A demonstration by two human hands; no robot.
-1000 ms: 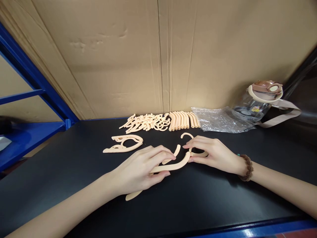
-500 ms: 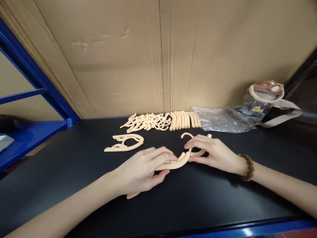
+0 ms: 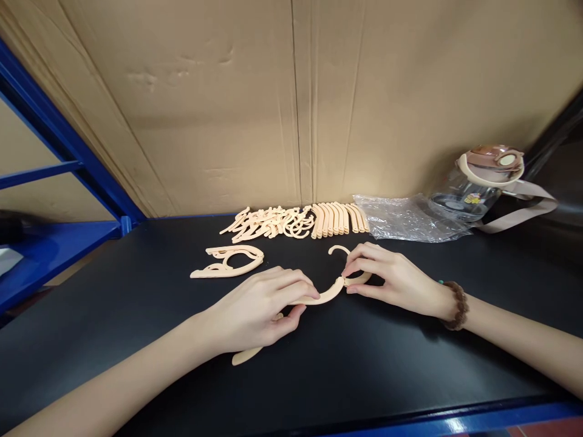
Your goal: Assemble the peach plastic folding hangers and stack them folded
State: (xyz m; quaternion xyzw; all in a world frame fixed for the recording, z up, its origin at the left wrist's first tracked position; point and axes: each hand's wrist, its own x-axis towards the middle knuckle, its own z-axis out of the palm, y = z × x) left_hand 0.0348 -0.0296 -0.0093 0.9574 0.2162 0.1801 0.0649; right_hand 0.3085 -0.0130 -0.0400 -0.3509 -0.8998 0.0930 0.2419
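My left hand [image 3: 259, 309] is closed on a curved cream plastic hanger arm [image 3: 324, 295] that lies on the black table [image 3: 136, 315]; the arm's other end pokes out under my palm. My right hand [image 3: 392, 276] pinches a cream hook piece [image 3: 339, 249] where it meets the arm's raised end. The two parts touch at a joint between my fingertips.
A folded cream hanger [image 3: 228, 263] lies to the left. Several loose cream hanger parts [image 3: 296, 221] are lined up at the back by the cardboard wall. A clear plastic bag [image 3: 405, 218] and a water bottle with a strap [image 3: 483, 182] sit at the back right. Blue shelf frame [image 3: 59, 243] at left.
A second loose arm piece seen by my left fingers a second ago is out of sight. The arm's end has come up against the hook piece, and my right fingers have tightened on the joint.
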